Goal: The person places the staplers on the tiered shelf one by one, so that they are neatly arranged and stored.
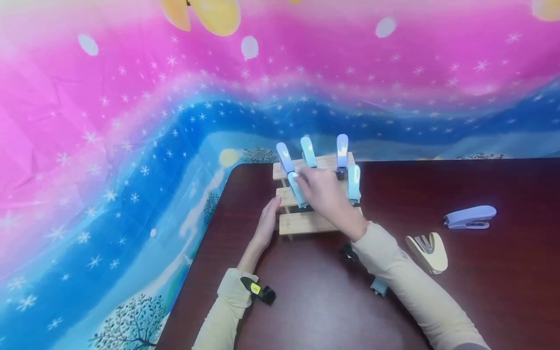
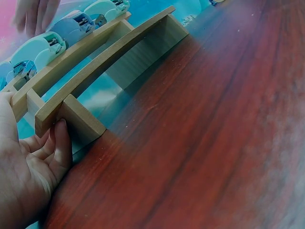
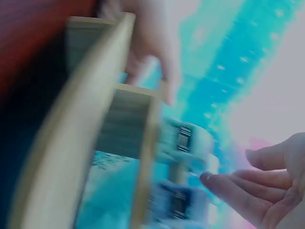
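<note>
A three-tier wooden rack (image 1: 306, 223) stands on the dark table, holding several blue-purple and teal staplers. My left hand (image 1: 266, 223) grips the rack's left end; its fingertips (image 2: 62, 129) bend against the end support in the left wrist view. Over the middle tier is my right hand (image 1: 325, 194), beside a teal stapler (image 1: 297, 192) at the left. In the right wrist view its loosely bent fingers (image 3: 238, 191) hold nothing and stand apart from the staplers. On the top tier are a purple stapler (image 1: 342, 150) and a teal stapler (image 1: 308, 150). The right hand hides part of the middle tier.
Right of the rack, a purple stapler (image 1: 470, 217) and a cream stapler (image 1: 428, 253) lie on the table (image 1: 503, 282). A teal object (image 1: 379, 287) shows partly under the right forearm. Behind the table hangs a patterned cloth (image 1: 393, 97).
</note>
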`<state>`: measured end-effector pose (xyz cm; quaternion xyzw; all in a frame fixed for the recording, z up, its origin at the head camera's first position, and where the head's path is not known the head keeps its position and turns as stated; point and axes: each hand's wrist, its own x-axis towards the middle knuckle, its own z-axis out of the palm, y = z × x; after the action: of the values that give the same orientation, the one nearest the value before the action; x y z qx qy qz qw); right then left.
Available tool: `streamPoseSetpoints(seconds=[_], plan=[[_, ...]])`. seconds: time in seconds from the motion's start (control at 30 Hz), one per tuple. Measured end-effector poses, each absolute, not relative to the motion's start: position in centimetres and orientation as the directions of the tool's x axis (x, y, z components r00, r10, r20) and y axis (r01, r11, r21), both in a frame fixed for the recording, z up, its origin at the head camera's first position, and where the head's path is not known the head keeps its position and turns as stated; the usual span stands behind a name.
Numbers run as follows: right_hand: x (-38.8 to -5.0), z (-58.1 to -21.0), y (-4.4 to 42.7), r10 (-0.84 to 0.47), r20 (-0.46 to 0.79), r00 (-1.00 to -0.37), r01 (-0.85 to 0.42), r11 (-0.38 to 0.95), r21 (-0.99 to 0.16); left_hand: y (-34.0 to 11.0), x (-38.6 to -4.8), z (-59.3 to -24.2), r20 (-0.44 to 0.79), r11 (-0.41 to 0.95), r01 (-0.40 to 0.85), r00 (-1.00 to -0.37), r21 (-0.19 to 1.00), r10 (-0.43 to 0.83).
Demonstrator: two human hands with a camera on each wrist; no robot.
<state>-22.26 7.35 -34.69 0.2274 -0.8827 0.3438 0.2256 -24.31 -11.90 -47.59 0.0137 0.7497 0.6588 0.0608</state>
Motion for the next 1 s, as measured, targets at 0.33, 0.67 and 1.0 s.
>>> streamPoseSetpoints(seconds=[0.33,0.67,1.0], plan=[[-20.9,-32.0,13.8,-0.154,0.6,-0.785,-0.542,0.639,-0.546,-11.3,-24.7,-47.4,-0.068,0.2,-0.046,-0.992,0.979,0.103],[-19.2,-32.3,17.9,-0.345,0.359,-0.867,-0.494,0.684,-0.537,-11.5,-24.4,-47.6,-0.06,0.18,-0.041,-0.993,0.983,0.101],[-17.6,-34.4,18.3,-0.636,-0.091,-0.766,-0.492,0.672,-0.554,-12.0,-24.2,-47.8,-0.057,0.156,-0.043,-0.995,0.987,0.086]])
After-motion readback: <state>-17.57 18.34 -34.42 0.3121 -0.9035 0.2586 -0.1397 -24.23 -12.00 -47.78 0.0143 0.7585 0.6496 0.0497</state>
